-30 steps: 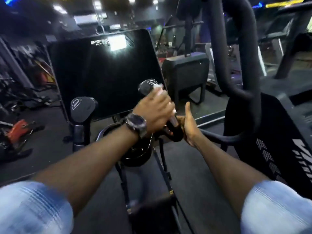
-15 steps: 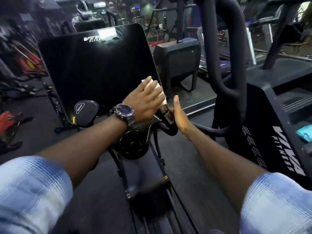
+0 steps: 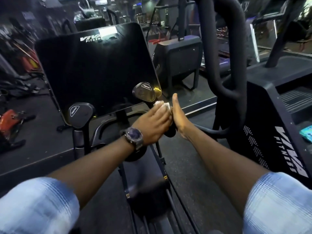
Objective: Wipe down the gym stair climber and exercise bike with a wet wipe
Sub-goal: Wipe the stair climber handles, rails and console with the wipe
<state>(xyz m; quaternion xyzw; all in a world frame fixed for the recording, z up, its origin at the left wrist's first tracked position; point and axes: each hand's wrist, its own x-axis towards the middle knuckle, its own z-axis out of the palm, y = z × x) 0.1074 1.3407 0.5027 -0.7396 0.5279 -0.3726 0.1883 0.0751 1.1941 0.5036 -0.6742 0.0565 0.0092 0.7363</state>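
The exercise bike's black console screen (image 3: pixel 94 68) fills the middle, with two resistance grips below it, a left grip (image 3: pixel 80 114) and a right grip (image 3: pixel 144 93). My left hand (image 3: pixel 152 125), with a watch on the wrist, holds a white wet wipe (image 3: pixel 162 105) wrapped round the right handle just under its knob. My right hand (image 3: pixel 179 117) lies flat and straight against the handle's right side, thumb up. The stair climber (image 3: pixel 273 125), black with a white logo, stands at the right.
A thick black handrail (image 3: pixel 224 61) of the stair climber curves down beside my right hand. A teal wipe packet (image 3: pixel 306 135) lies on the climber's step. More gym machines stand behind, and red equipment (image 3: pixel 8 122) lies on the floor at the left.
My left hand has slid down the right handle with the wipe, uncovering the knob. My right hand has opened from gripping the handle to a flat palm beside it. The view has tilted.
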